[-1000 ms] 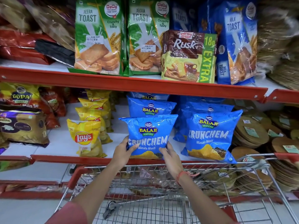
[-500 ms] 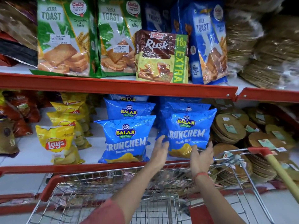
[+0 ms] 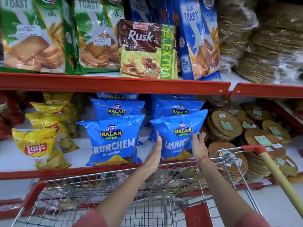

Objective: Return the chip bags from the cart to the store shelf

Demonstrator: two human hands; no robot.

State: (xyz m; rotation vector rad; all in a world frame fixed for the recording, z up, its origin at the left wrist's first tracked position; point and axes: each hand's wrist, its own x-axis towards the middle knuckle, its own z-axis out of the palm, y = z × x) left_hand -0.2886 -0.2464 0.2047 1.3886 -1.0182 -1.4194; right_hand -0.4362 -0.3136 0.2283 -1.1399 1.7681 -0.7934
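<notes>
Reaching over the wire cart [image 3: 114,190], both hands press flat against one glossy blue Balaji Crunchem bag [image 3: 178,128], a puffed, pillow-shaped foil pack standing at the front edge of the lower shelf [image 3: 65,173]. The left hand [image 3: 155,153] lies with straight fingers along the bag's left side; the right hand [image 3: 198,145] lies open-palmed against its right side, a thin red thread around that wrist. Neither hand curls around the bag: they sandwich it between flat palms.

Just left of that bag stands a second Crunchem bag [image 3: 113,141], upright and free of both hands, with more of the same blue bags [image 3: 117,108] lined up behind both. Further left of it sit crinkled yellow Lay's bags [image 3: 37,146]. To the right of the held bag lie stacks of thin, round brown discs [image 3: 224,126] in clear wrap with small labels.

Above the held bag, on the red-edged upper shelf [image 3: 114,83], stand a brown-and-yellow Rusk pack [image 3: 146,49], green toast packs [image 3: 96,35] and a blue Milk Toast pack [image 3: 198,41], all in shiny film.
</notes>
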